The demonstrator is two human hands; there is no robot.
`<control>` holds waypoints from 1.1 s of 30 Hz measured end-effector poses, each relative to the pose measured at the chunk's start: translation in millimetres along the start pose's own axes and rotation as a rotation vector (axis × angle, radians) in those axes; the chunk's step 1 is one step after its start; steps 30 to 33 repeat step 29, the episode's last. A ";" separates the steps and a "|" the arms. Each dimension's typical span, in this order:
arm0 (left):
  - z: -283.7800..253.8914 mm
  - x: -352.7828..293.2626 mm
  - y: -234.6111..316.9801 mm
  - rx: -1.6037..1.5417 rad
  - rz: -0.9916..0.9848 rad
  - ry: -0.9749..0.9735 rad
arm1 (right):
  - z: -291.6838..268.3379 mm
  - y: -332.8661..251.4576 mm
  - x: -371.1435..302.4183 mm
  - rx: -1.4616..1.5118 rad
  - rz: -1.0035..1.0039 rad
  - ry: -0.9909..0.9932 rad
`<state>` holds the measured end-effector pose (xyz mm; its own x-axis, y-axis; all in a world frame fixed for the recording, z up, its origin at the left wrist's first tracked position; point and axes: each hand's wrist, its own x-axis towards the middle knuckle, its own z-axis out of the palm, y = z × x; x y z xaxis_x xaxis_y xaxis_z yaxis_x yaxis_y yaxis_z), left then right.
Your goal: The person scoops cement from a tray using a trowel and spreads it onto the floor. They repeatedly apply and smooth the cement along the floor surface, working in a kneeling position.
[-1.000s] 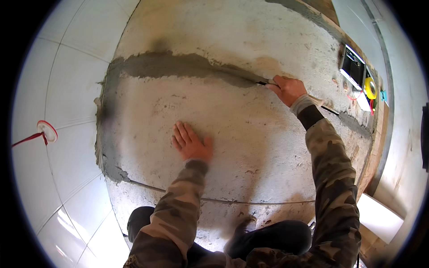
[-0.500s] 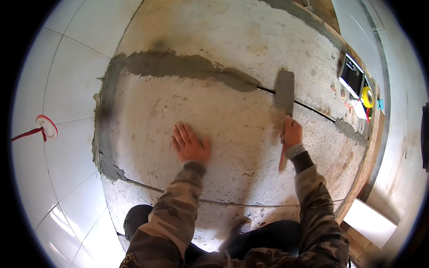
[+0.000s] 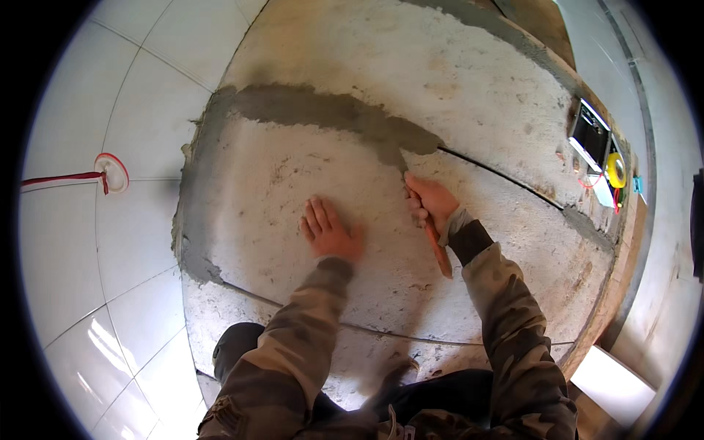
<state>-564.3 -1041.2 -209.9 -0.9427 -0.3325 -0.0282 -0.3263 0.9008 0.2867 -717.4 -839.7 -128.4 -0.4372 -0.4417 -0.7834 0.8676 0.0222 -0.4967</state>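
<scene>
My right hand (image 3: 433, 202) is wrapped round the orange-red handle of a trowel (image 3: 441, 254). Its grey blade lies on the right end of a wet mortar band (image 3: 323, 110) and is hard to tell from the mortar. From that end a narrow dark gap (image 3: 499, 174) runs right between two pale concrete slabs. My left hand (image 3: 331, 233) rests on the near slab (image 3: 271, 176), fingers stretched out and holding nothing. Its thumb side is slightly blurred.
White tiles (image 3: 139, 235) cover the left wall, where a red-rimmed round disc (image 3: 111, 174) hangs on a red strap. On the right lie an open dark case (image 3: 590, 134) and a yellow tape roll (image 3: 616, 170). A white panel (image 3: 612, 385) sits at lower right.
The trowel has gone left from over the bare gap onto the mortar's end, its blade now tilted left. My left hand stays on the slab. The whole view has shifted slightly.
</scene>
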 end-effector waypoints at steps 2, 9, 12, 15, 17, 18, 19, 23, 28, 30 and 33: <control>2.8 -0.5 0.8 0.039 -0.011 -0.034 | -8.4 -3.1 -16.5 0.051 0.022 -0.037; 3.3 -3.8 -4.5 0.078 0.011 0.047 | -95.8 -44.0 -93.5 -0.448 -0.328 0.286; 6.4 -0.5 3.0 0.071 0.036 0.067 | -171.1 -45.6 -99.7 -0.874 -0.648 0.430; 12.2 -0.9 -1.6 0.114 0.038 0.074 | -185.7 -44.7 -94.9 -1.312 -0.711 0.660; 10.0 -1.0 -0.1 0.101 0.047 0.076 | -196.9 -34.7 -83.7 -1.477 -0.705 0.721; 9.0 -0.6 1.3 0.094 0.052 0.077 | -203.3 -31.5 -79.2 -1.560 -0.700 0.752; 7.3 -1.6 -0.4 0.099 0.057 0.070 | -203.8 -31.0 -76.2 -1.572 -0.672 0.788; 7.6 -0.9 -2.2 0.084 0.050 0.061 | -203.7 -28.1 -67.1 -1.306 -0.615 0.844; 7.0 -1.8 -2.5 0.094 0.037 0.018 | -205.4 -26.3 -65.1 -1.529 -0.573 0.835; 6.6 -1.7 -4.1 0.089 0.043 0.025 | -199.7 -27.9 -63.8 -1.609 -0.560 0.806; 6.6 -1.7 -4.1 0.089 0.043 0.025 | -199.7 -27.9 -63.8 -1.609 -0.560 0.806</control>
